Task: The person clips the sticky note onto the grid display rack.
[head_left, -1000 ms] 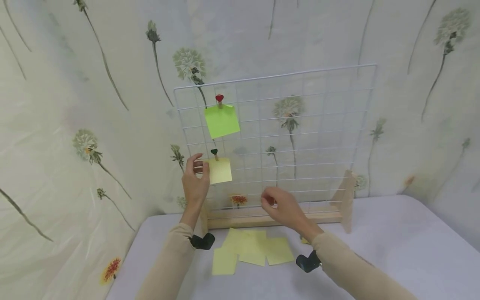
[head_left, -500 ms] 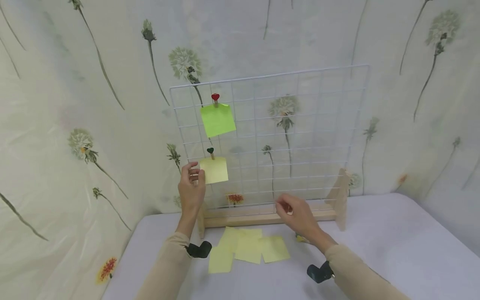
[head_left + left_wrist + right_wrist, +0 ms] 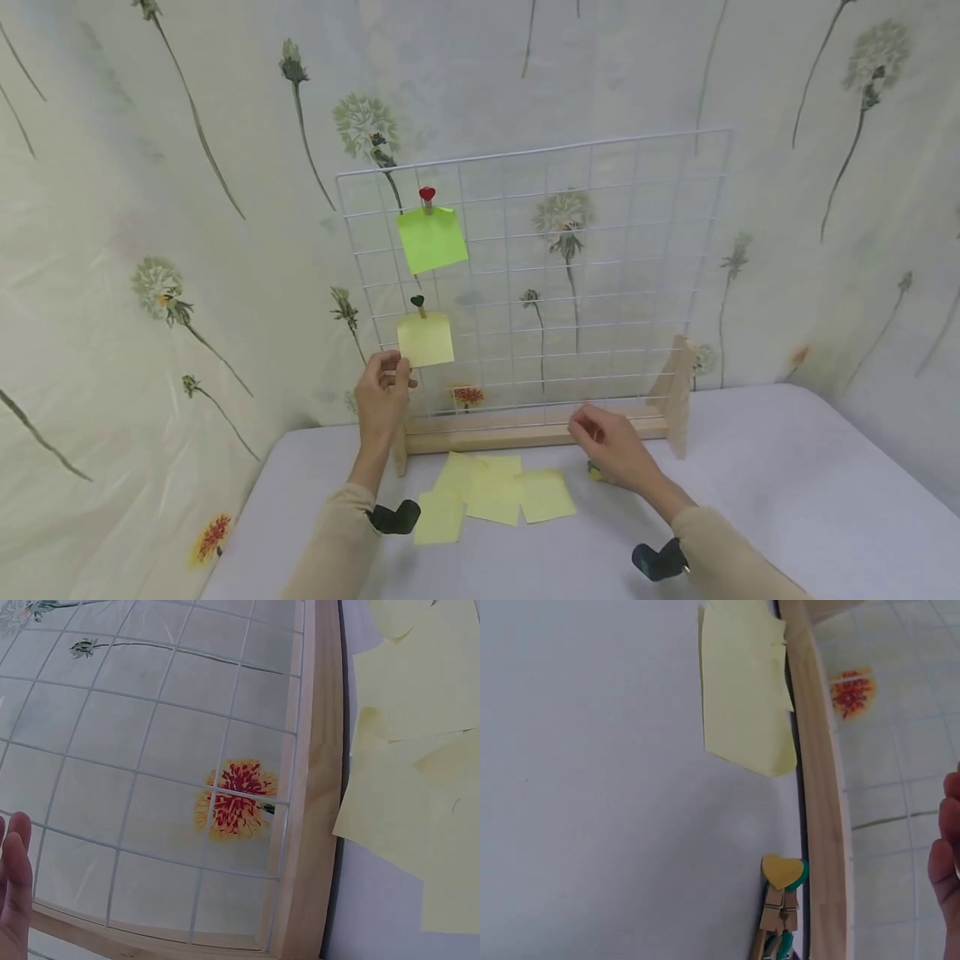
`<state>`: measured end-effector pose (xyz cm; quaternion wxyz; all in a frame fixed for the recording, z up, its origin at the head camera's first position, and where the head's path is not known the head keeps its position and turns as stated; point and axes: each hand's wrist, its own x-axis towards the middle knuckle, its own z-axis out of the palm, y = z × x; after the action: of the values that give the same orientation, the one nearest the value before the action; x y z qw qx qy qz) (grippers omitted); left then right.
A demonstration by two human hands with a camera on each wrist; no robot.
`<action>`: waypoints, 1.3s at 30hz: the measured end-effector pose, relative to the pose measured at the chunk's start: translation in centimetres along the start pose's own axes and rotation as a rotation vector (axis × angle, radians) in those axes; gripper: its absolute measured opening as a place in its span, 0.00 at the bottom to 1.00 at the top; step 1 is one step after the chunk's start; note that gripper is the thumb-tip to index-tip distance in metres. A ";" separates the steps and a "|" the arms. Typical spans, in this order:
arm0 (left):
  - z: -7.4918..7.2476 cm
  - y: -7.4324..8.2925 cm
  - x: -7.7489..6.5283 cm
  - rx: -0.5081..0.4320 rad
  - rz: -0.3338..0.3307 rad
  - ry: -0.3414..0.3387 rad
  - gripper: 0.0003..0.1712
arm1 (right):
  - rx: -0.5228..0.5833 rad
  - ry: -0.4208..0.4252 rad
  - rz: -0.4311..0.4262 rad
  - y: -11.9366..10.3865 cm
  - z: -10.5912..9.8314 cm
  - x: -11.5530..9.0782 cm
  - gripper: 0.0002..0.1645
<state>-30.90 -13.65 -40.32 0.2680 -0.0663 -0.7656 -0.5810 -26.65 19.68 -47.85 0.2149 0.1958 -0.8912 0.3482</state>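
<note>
My left hand (image 3: 381,400) is at the lower left corner of a pale yellow sticky note (image 3: 425,343), fingers loosely bent. A clothespin with a dark green heart (image 3: 417,301) fixes that note to the white wire grid (image 3: 525,153). Higher up, a red-heart clothespin (image 3: 427,197) holds a bright green sticky note (image 3: 433,242). My right hand (image 3: 618,452), fingers loosely curled with nothing showing in them, hovers by the grid's wooden base. Heart-topped clothespins (image 3: 781,874), one yellow and one green in front, lie on the table near it.
Several loose yellow sticky notes (image 3: 493,500) overlap on the white table (image 3: 765,467) in front of the wooden base (image 3: 495,439). A wooden foot (image 3: 677,400) props the grid at the right. Dandelion-patterned cloth (image 3: 780,317) hangs close behind.
My left hand has slid down from beside the pinned yellow note to its lower corner. The right hand has moved down and right, away from the grid towards the clothespins.
</note>
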 end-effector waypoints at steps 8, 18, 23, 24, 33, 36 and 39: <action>0.1 -1.6 -1.7 -0.005 -0.068 -0.034 0.12 | 0.012 0.054 0.049 1.5 -0.3 -1.8 0.03; 0.2 -4.2 -4.2 0.119 -0.127 -0.067 0.08 | 0.054 0.056 0.107 2.8 -0.9 -3.4 0.03; -0.1 -5.5 -5.3 0.178 -0.162 -0.106 0.07 | 0.066 0.046 0.144 3.6 -1.0 -3.9 0.04; -0.2 -5.7 -5.5 0.190 -0.166 -0.115 0.07 | 0.060 0.040 0.156 3.8 -1.1 -4.0 0.04; -0.7 -7.3 -7.5 0.326 -0.225 -0.236 0.10 | 0.003 0.019 0.254 5.2 -1.6 -5.2 0.10; -0.9 -7.9 -8.2 0.325 -0.230 -0.262 0.09 | -0.007 0.009 0.312 5.8 -2.0 -5.5 0.12; -0.9 -8.7 -8.8 0.306 -0.243 -0.281 0.07 | 0.004 0.014 0.358 6.3 -2.5 -5.9 0.13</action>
<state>-26.78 -15.40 -51.87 0.0939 -0.0126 -0.8768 -0.4714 -24.24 26.90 -52.63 0.1550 0.0319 -0.9096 0.3841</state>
